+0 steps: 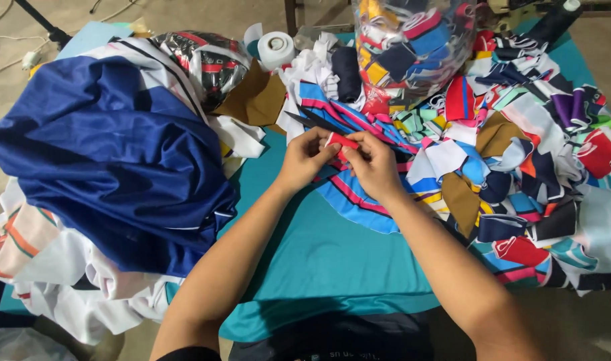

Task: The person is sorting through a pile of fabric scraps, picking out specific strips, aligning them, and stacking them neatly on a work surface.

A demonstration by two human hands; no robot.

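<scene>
Two bare hands meet in the middle of a teal table [332,254]. The left hand [305,159] and the right hand [373,167] are close together, and both pinch one small red cloth piece [342,141] with a white edge. The fingers are bent in tight on it, not spread out. The red piece is held up just above a striped cloth [359,194] that has blue, pink and white bands and lies flat on the table under the hands.

On the left side sits a big heap of cloth with a dark blue sheet [111,160] on top and white pieces below it. Behind that heap is a shiny black, red and white bundle [208,61]. A brown cloth [255,100] lies just beside the bundle. A white roll of tape [276,49] stands near the far edge of the table.

On the right side there is a big pile of small cloth scraps [533,154] in many colours, like red, brown, navy, green and white. A clear plastic bag [412,47] full of more coloured scraps stands behind the hands, at the far side of the table
</scene>
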